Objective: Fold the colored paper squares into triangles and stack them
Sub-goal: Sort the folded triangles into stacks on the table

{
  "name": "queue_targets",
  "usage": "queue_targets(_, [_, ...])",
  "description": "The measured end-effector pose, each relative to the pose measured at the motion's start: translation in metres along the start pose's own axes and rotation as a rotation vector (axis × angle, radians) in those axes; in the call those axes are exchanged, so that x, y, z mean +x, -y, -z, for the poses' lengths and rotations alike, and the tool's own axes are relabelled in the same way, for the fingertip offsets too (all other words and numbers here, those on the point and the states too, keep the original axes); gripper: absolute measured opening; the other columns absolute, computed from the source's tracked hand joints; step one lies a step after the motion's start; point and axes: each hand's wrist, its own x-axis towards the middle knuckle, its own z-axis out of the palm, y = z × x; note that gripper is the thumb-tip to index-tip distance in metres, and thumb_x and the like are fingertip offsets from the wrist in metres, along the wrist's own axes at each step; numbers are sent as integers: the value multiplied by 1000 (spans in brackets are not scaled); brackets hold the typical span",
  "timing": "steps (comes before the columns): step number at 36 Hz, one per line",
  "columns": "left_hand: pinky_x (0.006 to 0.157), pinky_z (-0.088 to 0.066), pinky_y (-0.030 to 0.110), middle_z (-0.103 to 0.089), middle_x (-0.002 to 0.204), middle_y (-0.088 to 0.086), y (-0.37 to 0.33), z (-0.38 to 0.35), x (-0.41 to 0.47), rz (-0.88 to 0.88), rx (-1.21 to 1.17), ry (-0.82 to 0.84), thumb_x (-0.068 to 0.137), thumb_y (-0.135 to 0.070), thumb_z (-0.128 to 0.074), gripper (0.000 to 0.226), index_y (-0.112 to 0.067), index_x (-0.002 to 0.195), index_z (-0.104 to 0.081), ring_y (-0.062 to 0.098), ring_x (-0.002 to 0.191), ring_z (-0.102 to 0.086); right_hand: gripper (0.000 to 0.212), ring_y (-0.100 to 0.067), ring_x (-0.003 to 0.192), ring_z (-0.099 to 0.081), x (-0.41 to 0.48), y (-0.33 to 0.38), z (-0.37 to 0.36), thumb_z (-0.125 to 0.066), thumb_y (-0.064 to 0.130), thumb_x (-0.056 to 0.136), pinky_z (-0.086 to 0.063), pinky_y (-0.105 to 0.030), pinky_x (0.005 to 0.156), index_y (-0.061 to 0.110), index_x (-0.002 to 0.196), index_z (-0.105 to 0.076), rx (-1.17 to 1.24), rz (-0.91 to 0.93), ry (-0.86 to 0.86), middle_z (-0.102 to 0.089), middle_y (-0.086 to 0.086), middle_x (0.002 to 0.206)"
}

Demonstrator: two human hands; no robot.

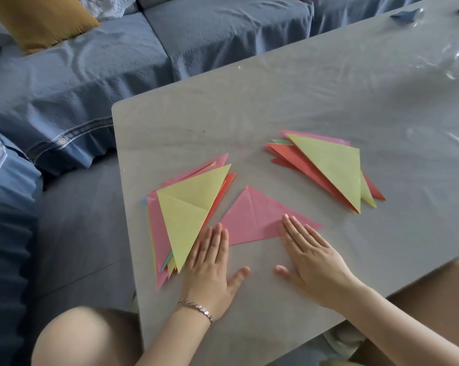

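A home living room. A sofa [104, 62] under a blue quilted cover, with a mustard cushion [38, 19], runs beside the low grey counter [328, 101].

A pink paper triangle [260, 220], folded flat with a crease running down from its top corner, lies on the grey bench [249, 101] between two piles. Just to its left sits a fanned stack of pink, red and blue paper triangles [191, 207], topped by a yellow-green one showing a fold line. Further back on the right lies a second fanned stack of red and pink triangles [328, 165] under a yellow-green top sheet.
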Motion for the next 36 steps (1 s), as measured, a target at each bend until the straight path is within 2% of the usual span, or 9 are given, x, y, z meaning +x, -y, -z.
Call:
queue_targets(15, [107,-11,31,-41,141,12,-1,4,-4,49,-22,5,93,-61,-11,78,-2,137,-35,27,130,-40,78,-28,129,-38,-28,-27,-1,-10,55,96,-13,-35,113,-3,127,-52,78,-283,-51,-47,-15,137])
queue_targets(17, [108,-10,31,-39,142,12,-1,3,-3,49,-42,0,92,-62,-11,77,-3,138,-30,24,134,-32,67,-33,128,-41,-23,-22,2,-21,48,95,-25,-42,111,-2,121,-58,138,-349,-122,-52,-17,132])
queue_targets(19, [109,-9,31,-39,143,12,-2,2,-3,50,-63,1,92,-62,-10,76,-3,138,-27,21,133,-27,46,-39,125,-45,-12,-18,8,-47,34,92,-31,-50,105,-3,115,-61,229,-428,-219,-54,-22,128])
queue_targets(21, [109,-9,31,-40,142,11,-2,2,-4,58,-76,18,93,-61,-10,76,-3,137,-29,23,133,-29,41,-40,121,-47,4,-16,16,-65,21,84,-35,-50,102,-2,118,-59,306,-437,-266,-56,-22,124])
queue_targets(26, [106,-15,33,-46,138,11,-5,12,-5,-29,-121,-5,96,-52,-9,71,-2,132,-44,25,127,-45,66,-27,126,-33,47,-3,44,-62,43,82,-26,-34,102,19,138,-36,348,-372,27,-42,-7,132])
queue_targets(28, [107,-20,31,-47,138,12,-6,17,-6,-131,-165,-98,96,-46,-21,59,-4,132,-43,22,127,-44,72,-26,124,-33,60,1,49,-66,51,76,-31,-34,99,22,136,-38,335,-369,153,-41,-6,129])
queue_targets(30, [103,-30,30,-50,135,12,-5,22,-7,-169,-265,-197,89,-34,-38,50,-5,127,-51,21,124,-46,71,-26,121,-38,67,2,49,-70,52,72,-35,-34,94,22,130,-42,299,-367,222,-45,-6,123])
queue_targets(33, [95,-39,28,-57,127,13,1,32,-4,-126,-334,-348,83,-18,-46,38,-3,114,-63,23,112,-57,59,-25,109,-50,69,1,48,-71,40,75,-39,-31,79,20,122,-42,336,-426,279,-55,-3,113])
queue_targets(36, [91,-49,40,-57,125,18,9,38,8,-10,-250,-429,79,-9,-62,32,-1,110,-64,30,113,-56,47,-24,100,-54,64,2,51,-71,41,72,-41,-27,70,18,108,-51,416,-476,322,-53,-2,104])
